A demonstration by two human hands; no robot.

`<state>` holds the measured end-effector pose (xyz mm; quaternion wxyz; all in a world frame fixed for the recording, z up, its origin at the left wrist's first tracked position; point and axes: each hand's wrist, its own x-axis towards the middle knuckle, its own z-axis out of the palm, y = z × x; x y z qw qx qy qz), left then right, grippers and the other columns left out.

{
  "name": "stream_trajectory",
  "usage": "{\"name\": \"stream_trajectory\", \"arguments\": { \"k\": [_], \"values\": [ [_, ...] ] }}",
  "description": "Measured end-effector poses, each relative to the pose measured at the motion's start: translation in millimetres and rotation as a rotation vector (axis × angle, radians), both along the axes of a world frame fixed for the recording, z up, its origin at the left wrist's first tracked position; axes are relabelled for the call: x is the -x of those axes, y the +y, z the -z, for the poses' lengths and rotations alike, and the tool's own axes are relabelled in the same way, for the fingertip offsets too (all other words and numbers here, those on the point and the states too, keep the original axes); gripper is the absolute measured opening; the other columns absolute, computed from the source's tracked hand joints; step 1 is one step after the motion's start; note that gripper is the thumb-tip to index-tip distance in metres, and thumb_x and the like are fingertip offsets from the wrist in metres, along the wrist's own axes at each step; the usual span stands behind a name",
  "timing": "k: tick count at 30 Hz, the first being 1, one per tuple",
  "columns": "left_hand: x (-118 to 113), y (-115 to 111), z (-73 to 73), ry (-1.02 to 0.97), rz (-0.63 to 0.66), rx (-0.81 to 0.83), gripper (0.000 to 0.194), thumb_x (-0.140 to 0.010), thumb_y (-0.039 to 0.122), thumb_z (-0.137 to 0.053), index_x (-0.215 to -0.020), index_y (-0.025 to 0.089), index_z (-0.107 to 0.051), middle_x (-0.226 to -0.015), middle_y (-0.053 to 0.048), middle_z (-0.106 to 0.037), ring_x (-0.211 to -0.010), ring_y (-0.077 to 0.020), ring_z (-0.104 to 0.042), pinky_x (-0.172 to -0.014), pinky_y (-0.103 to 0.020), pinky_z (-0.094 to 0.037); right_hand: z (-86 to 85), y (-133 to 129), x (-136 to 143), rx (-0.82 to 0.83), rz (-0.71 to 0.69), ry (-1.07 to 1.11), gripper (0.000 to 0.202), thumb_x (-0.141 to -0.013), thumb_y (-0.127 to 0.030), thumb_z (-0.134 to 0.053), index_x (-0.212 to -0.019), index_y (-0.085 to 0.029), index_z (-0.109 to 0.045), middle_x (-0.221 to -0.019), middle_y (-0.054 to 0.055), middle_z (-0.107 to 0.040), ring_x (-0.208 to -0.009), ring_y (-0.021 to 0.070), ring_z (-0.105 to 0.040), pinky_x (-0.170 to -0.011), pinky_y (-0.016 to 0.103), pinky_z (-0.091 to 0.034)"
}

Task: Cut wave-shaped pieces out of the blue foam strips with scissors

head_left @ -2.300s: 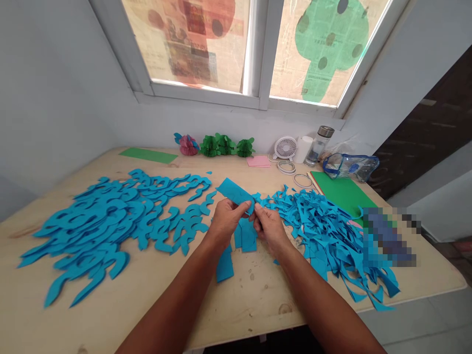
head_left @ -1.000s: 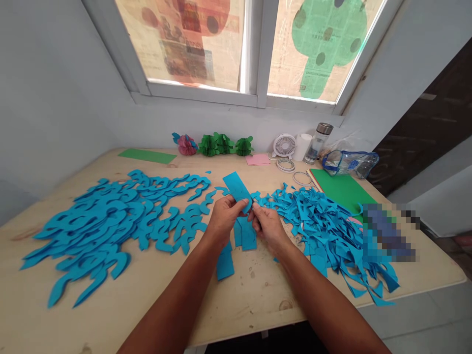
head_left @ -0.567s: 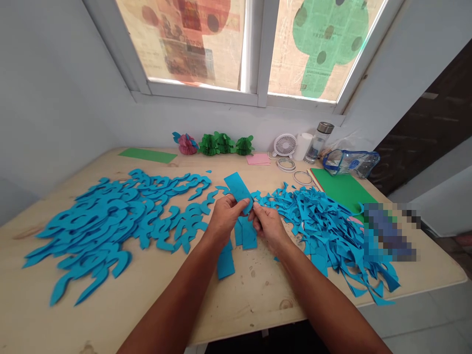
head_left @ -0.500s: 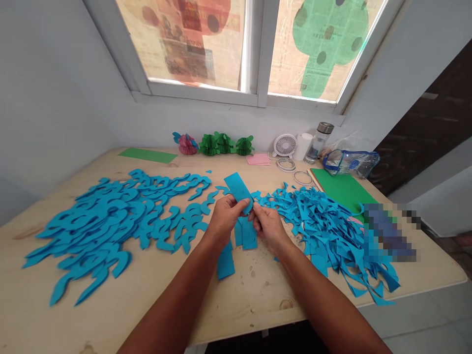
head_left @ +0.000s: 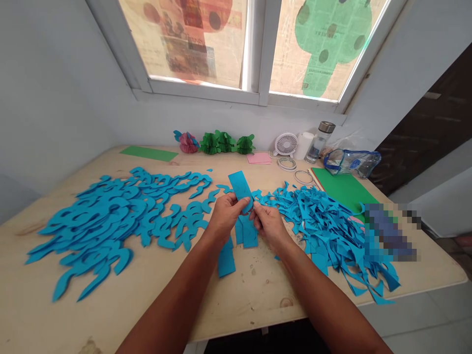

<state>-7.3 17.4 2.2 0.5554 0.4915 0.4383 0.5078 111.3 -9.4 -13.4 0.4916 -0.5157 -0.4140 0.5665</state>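
A blue paper strip [head_left: 239, 183] with faint drawn lines stands tilted above the table's middle. My left hand [head_left: 224, 212] grips its lower part between thumb and fingers. At the strip's lower right edge, the closed thumb and fingers of my right hand [head_left: 267, 219] pinch the paper; the exact contact is partly hidden. Below the hands lie more blue strips [head_left: 226, 260], some behind my left wrist. To the left spreads a heap of curved blue paper cutouts [head_left: 121, 206]. On the right is a pile of pointed blue scraps [head_left: 324, 221].
Along the wall stand green paper ornaments [head_left: 224, 141], a pink one [head_left: 188, 142], a small fan [head_left: 285, 144] and a water bottle [head_left: 320, 142]. Rings of tape or wire [head_left: 303, 177], a clear pouch [head_left: 352, 163] and green sheets [head_left: 342, 189] lie at the right.
The blue strip has turned slightly more upright in my left hand. Both hands stay close together in nearly the same place, and the view has shifted a little.
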Motion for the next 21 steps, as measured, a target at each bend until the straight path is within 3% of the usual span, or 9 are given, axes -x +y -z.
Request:
{"name": "stream_trajectory", "arguments": {
  "k": [15, 21],
  "values": [
    [2.6, 2.2, 1.5, 0.064, -0.019, -0.019, 0.028, -0.067, 0.038, -0.066, -0.053, 0.018, -0.053, -0.049, 0.002, -0.052, -0.050, -0.0116, -0.044, -0.052, -0.026, -0.035, 2.4, 0.5, 0.1, 0.003, -0.004, -0.012, 0.049, -0.070, -0.064, -0.063, -0.055, -0.017, -0.056, -0.037, -0.006, -0.040, -0.035, 0.0066, -0.029, -0.037, 0.022, -0.017],
    [2.8, 2.4, 3.9, 0.075, 0.041, -0.028, 0.028, -0.070, 0.041, -0.066, -0.058, 0.017, -0.057, -0.054, 0.000, -0.058, -0.053, -0.0144, -0.052, -0.055, -0.028, -0.040, 6.9, 1.8, -0.5, -0.057, 0.028, -0.045, 0.049, -0.073, -0.063, -0.062, -0.056, -0.018, -0.056, -0.038, -0.005, -0.042, -0.035, 0.0070, -0.029, -0.037, 0.023, -0.019]
  ]
}}
